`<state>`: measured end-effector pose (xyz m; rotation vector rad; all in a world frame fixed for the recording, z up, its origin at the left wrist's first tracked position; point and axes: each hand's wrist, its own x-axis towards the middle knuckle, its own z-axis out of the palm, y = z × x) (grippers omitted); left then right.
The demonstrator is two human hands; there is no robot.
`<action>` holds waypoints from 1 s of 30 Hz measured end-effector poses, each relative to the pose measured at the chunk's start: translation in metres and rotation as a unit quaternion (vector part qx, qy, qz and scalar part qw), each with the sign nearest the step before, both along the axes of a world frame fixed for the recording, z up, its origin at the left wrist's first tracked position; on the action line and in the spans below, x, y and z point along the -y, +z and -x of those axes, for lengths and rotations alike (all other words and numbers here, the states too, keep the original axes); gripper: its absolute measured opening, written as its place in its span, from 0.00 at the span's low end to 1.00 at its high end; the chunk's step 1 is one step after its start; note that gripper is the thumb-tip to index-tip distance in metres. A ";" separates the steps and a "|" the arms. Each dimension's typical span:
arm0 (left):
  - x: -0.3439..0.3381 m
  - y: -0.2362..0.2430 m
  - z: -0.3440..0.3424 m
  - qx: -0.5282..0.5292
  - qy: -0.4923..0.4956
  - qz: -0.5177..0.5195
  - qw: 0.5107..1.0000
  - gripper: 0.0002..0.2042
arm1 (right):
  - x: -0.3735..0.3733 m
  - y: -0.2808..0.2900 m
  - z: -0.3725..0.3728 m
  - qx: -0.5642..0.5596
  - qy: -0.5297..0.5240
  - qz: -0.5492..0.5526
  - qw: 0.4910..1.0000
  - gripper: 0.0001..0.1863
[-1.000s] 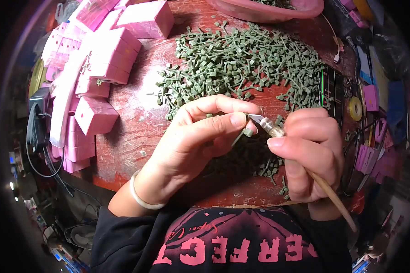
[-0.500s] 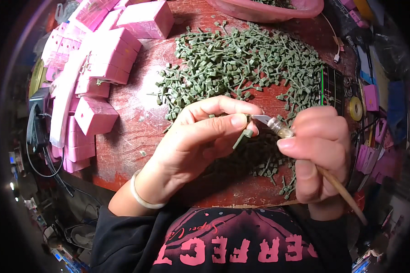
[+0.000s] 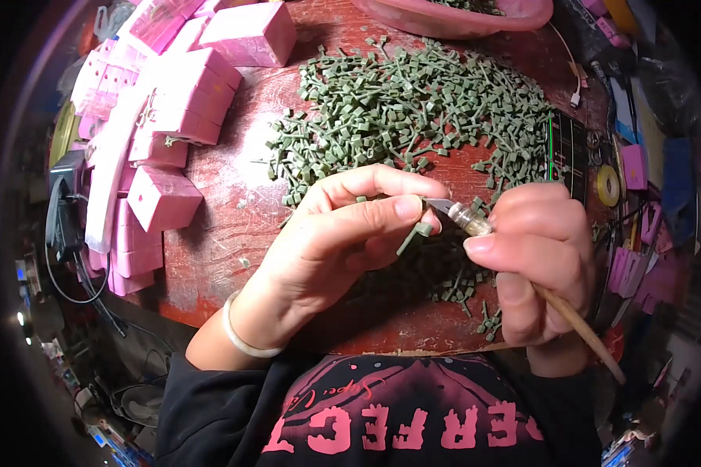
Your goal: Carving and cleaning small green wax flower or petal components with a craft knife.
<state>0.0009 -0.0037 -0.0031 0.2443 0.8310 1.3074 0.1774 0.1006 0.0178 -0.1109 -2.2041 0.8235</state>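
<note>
Between its thumb and fingers, my left hand [image 3: 343, 233] pinches a small green stemmed piece [image 3: 414, 237], waxy-looking, with a blocky head and a thin stem pointing down. My right hand [image 3: 545, 257] is closed round a craft knife [image 3: 469, 219] with a slim wooden handle and a collar wrapped in clear or yellowish material. Its short blade points left and reaches the left fingertips, so the tip is hidden. A broad heap of similar green stemmed pieces [image 3: 413, 101] lies beyond my hands, with more in shadow beneath them.
Pink blocks [image 3: 187, 93] are stacked along the left of the red table [image 3: 218, 265]. A pink basin [image 3: 452, 19] with green pieces stands at the far edge. To the right are a dark flat device [image 3: 568, 152], a white cable, a yellow tape roll [image 3: 607, 187] and more pink blocks.
My right hand and the knife have shifted slightly left, bringing the blade further in at the left fingertips. My left hand keeps its place and its grip.
</note>
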 end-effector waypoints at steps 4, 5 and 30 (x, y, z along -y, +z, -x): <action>-0.001 -0.003 0.000 0.002 0.006 -0.018 1.000 0.10 | -0.003 0.002 -0.002 0.008 -0.009 -0.006 1.000 0.09; -0.001 -0.002 0.000 -0.003 0.008 -0.013 1.000 0.10 | -0.003 0.002 -0.002 0.018 -0.007 -0.009 1.000 0.09; -0.001 -0.003 -0.002 -0.084 0.008 -0.037 0.996 0.11 | 0.001 0.000 -0.002 0.028 -0.039 -0.036 0.998 0.09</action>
